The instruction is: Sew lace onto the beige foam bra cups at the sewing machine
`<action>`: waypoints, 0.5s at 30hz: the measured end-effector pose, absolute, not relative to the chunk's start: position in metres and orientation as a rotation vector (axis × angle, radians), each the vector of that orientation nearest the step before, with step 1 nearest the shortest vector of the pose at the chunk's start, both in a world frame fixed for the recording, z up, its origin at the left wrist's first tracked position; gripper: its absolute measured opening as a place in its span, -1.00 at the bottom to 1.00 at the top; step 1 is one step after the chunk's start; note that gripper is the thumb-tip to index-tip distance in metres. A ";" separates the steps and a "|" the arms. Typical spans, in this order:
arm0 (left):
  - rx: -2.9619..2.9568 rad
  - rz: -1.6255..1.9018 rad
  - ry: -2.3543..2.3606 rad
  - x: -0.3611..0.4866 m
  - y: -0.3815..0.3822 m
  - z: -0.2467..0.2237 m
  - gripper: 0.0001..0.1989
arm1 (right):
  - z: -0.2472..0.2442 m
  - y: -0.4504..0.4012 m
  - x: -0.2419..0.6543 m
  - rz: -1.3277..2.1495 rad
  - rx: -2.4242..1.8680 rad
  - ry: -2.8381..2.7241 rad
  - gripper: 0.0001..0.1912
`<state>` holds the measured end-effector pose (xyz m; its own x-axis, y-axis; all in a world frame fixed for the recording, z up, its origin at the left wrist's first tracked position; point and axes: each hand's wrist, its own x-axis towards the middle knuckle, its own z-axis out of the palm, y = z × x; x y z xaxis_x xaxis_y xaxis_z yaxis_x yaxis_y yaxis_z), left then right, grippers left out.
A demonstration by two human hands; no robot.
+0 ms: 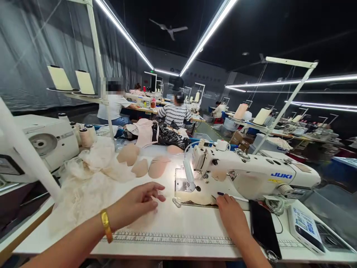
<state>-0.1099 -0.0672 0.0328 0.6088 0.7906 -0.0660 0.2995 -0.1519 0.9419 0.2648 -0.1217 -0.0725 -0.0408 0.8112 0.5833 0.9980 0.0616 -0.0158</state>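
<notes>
My left hand [139, 203] hovers above the white table, fingers apart and nothing in them. Under and behind it lie beige cup-shaped pieces [158, 166] and a heap of cream lace fabric [83, 186]. My right hand [232, 216] rests at the front edge of the sewing machine bed [195, 199], its fingers curled together. A thin dark tip [214, 197] sticks out beside its fingertips; what it belongs to is mostly hidden. A blue-capped pen [234, 196] lies just behind these fingers. The white sewing machine [251, 171] stands behind, its lamp lit near the needle.
A black phone [264, 227] and a white control box [305, 227] lie right of my right hand. A ruler strip [167, 239] runs along the front edge. Black plastic bags [173, 136] sit behind the table. Thread cones [85, 82] stand upper left. Several co-workers sit further back.
</notes>
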 end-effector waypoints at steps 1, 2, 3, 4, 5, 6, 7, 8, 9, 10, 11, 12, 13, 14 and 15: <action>1.663 0.517 0.836 -0.101 -0.071 0.024 -0.38 | -0.076 -0.122 0.260 -0.538 -1.786 -1.904 -0.66; 1.621 0.498 0.808 -0.094 -0.073 0.016 -0.34 | -0.078 -0.122 0.254 -0.511 -1.774 -1.902 -0.65; 1.588 0.491 0.795 -0.088 -0.074 0.010 -0.30 | -0.079 -0.123 0.246 -0.484 -1.766 -1.898 -0.64; 1.563 0.486 0.790 -0.084 -0.074 0.006 -0.25 | -0.078 -0.124 0.238 -0.460 -1.765 -1.893 -0.63; 1.539 0.479 0.788 -0.080 -0.073 0.003 -0.21 | -0.075 -0.127 0.230 -0.425 -1.764 -1.886 -0.62; 1.516 0.474 0.784 -0.078 -0.073 0.001 -0.17 | -0.071 -0.130 0.221 -0.365 -1.755 -1.878 -0.61; 1.495 0.471 0.776 -0.076 -0.072 0.000 -0.13 | -0.065 -0.134 0.211 -0.291 -1.730 -1.883 -0.62; 1.480 0.471 0.770 -0.074 -0.071 -0.001 -0.11 | -0.059 -0.138 0.202 -0.192 -1.680 -1.897 -0.64; 1.470 0.474 0.763 -0.074 -0.071 -0.001 -0.10 | -0.053 -0.142 0.192 -0.093 -1.599 -1.939 -0.67; 1.464 0.476 0.752 -0.073 -0.071 -0.001 -0.09 | -0.047 -0.146 0.182 -0.060 -1.507 -2.016 -0.68; 1.463 0.478 0.742 -0.073 -0.071 -0.001 -0.09 | -0.041 -0.148 0.172 -0.093 -1.427 -2.088 -0.67; 1.465 0.479 0.733 -0.072 -0.071 -0.001 -0.09 | -0.037 -0.150 0.162 -0.186 -1.367 -2.117 -0.66; 1.471 0.479 0.726 -0.071 -0.072 -0.003 -0.09 | -0.034 -0.149 0.153 -0.290 -1.326 -2.130 -0.65; 1.480 0.480 0.724 -0.070 -0.073 -0.004 -0.08 | -0.033 -0.148 0.144 -0.396 -1.298 -2.125 -0.63; 1.490 0.478 0.726 -0.068 -0.074 -0.006 -0.08 | -0.032 -0.146 0.136 -0.488 -1.279 -2.112 -0.61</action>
